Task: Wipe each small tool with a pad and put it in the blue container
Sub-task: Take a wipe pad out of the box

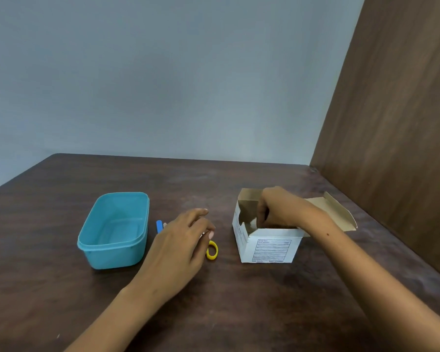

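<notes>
dark brown wood grain runs across the table (239, 301), which fills the lower half of the view and meets a plain pale blue-grey wall (163, 72) at the back and a brown wooden panel (396, 123) rising along the right side. left of centre sits the blue container (113, 231), open-topped and with nothing visible inside it. just beside its right wall a small blue tool (159, 226) pokes out from under the left hand (181, 242), and a yellow loop (212, 251), possibly a scissor handle, shows at the hand's near right edge; the hand covers whatever else lies there, so how many tools there are cannot be told. the left hand lies low over these with fingers loosely spread and slightly curled, gripping nothing that can be seen. to the right stands a white cardboard box (271, 246) with printed text on its near face, its lid flaps folded open toward the panel. the right hand (277, 209) reaches down into the box mouth, fingers bunched together around a white pad (252, 222) just inside the front cut-out, though the grip itself is partly hidden by the knuckles.
</notes>
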Tool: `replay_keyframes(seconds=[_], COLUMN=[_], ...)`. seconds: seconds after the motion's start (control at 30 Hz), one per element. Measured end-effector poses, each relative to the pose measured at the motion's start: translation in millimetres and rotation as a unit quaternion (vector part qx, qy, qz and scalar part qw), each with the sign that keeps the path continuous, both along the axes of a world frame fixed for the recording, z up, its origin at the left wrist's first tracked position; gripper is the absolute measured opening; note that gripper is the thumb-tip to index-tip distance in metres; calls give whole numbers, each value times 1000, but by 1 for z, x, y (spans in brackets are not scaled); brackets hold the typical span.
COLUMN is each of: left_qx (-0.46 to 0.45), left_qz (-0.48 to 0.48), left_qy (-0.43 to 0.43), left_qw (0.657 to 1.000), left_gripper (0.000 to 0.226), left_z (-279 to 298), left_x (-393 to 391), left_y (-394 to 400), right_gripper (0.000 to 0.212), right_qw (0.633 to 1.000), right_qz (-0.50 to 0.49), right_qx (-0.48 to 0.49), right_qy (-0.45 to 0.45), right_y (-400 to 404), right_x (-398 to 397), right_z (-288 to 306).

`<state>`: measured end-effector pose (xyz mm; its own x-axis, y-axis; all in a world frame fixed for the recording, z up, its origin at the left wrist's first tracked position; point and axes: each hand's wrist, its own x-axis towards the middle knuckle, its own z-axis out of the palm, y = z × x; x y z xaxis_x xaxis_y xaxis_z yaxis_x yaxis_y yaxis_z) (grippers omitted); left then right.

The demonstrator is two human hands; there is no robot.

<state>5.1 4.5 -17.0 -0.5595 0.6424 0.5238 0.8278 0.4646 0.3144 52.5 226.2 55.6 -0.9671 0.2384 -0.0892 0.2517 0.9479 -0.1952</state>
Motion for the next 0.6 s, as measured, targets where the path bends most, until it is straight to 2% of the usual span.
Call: replay_keyframes(seconds=[0.07, 0.23, 0.37, 0.6], left_qx=[2, 11, 25, 34], left_qz=[-2, -6, 2, -1], left_qy=[3, 0, -20, -24], left_qw=[1000, 1000, 999, 999], left_gripper=[17, 15, 17, 18], left_z=[2, 6, 6, 5], left_x=[1, 1, 3, 5], left_y=[-1, -5, -8, -8], right_gripper=[8, 18, 19, 13], right_qw=[999, 975, 969, 937], right_qz=[-9, -65, -68, -107], right_qx=[-27, -176, -188, -266], right_qy=[39, 123, 146, 201], right_y=[2, 0, -1, 2], right_x=[4, 16, 24, 30], right_z=[4, 13, 13, 10])
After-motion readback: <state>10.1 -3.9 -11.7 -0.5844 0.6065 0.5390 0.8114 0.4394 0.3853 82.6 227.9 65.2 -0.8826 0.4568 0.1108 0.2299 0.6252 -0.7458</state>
